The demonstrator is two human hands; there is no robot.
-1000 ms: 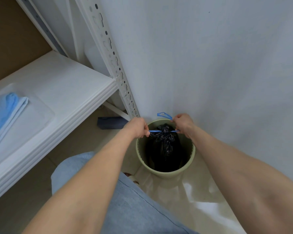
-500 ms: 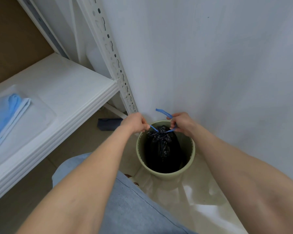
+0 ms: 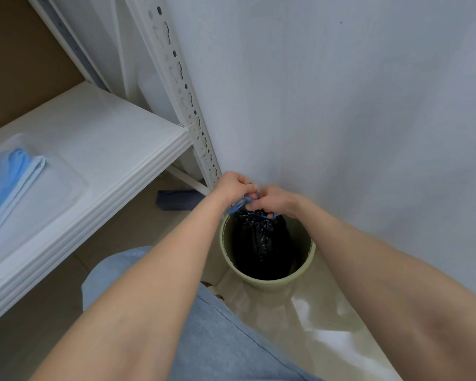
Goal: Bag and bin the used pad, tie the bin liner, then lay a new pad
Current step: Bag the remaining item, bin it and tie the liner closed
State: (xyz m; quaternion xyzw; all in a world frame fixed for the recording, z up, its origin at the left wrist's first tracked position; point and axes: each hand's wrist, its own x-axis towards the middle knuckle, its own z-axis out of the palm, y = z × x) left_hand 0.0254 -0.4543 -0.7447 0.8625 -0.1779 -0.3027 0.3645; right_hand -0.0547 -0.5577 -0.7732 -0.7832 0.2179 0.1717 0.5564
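Above the green bin (image 3: 270, 281), my left hand (image 3: 232, 188) and right hand (image 3: 272, 200) meet, fingers pinching the blue drawstring (image 3: 238, 204) of the gathered black liner (image 3: 259, 237).

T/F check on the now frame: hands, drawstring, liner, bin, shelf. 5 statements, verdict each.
1. Both hands grip the blue drawstring. True: left hand and right hand pinch it together.
2. The black liner is spread wide open. False: its neck is gathered shut.
3. The liner sits inside the green bin. True.
4. The bin stands on the white shelf. False: it stands on the floor by the wall.
5. The shelf holds only a red box. False: a folded blue pad lies there.
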